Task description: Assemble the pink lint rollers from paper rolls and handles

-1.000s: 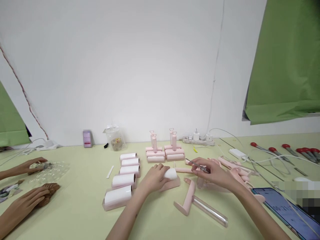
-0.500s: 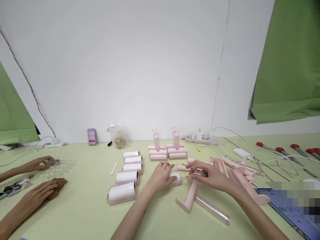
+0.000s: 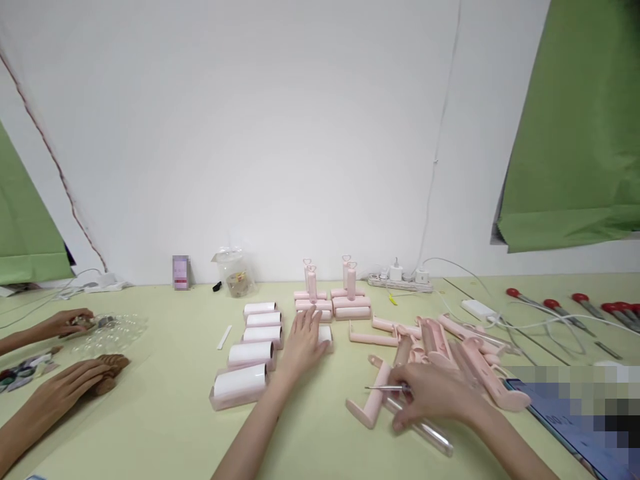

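Note:
My left hand (image 3: 303,343) lies over a white lint roll (image 3: 325,335) in a pale pink case, its thumb at the near side; the hand partly covers the roll. In my right hand (image 3: 430,397) is a small screwdriver (image 3: 385,387), its thin metal shaft pointing left. Below that hand lies a clear tube handle (image 3: 435,437), and whether the fingers touch it I cannot tell. A pink roller frame (image 3: 375,400) joins the tube's upper end. Behind my left hand stand several pink lint rollers (image 3: 353,303) with upright handles.
Several white rolls in pink cases (image 3: 243,382) form a column at left. Loose pink frames (image 3: 435,337) are heaped at right, beside a phone (image 3: 565,423) and red-handled tools (image 3: 555,307). A power strip (image 3: 400,283) sits by the wall. Another person's hands (image 3: 75,387) work at far left.
My left hand has slid the cased roll left and away from me, towards the standing rollers. My right hand has come down nearer to me, over the clear tube, with the screwdriver still in it.

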`<state>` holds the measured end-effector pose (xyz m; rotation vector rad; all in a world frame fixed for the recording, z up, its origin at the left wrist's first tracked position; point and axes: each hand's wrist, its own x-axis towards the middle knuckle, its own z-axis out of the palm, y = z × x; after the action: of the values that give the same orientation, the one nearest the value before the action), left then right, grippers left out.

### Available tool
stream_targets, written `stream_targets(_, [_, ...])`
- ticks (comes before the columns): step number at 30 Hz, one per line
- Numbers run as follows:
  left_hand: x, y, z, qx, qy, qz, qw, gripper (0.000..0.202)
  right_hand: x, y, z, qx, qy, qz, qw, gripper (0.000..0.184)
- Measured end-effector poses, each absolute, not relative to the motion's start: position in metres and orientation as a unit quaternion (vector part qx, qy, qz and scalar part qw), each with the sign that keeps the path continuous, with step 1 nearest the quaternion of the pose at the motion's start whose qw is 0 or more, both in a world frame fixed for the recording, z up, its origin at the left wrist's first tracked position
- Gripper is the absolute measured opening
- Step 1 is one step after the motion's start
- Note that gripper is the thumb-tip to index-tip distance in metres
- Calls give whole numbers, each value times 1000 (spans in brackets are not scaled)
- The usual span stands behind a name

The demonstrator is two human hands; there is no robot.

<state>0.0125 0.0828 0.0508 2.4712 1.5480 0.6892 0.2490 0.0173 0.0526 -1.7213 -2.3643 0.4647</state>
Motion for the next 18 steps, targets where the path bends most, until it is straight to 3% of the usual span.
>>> stream_targets(2, [24,72,50,799,518,256,166,34,243,13,44,-561,-813,129,89,19])
stream_targets(4, [36,62,48,790,504,240,253,47,234,10,40,-536,-834,79,108,8])
stream_targets(7, [45,54,49,795,421,197,389,59,218,6,40,-508,-852,-6,130,24])
stream_targets(9, [48,53,52,783,385,195,448,59,210,5,40,-503,-852,-47,137,25])
stream_targets(15, [52,48,57,746,424,182,480,69,205,2,37,-453,-878,-35,149,32])
stream_targets(18, [45,50,58,811,391,138,412,65,212,-5,43,-421,-897,-12,133,30])
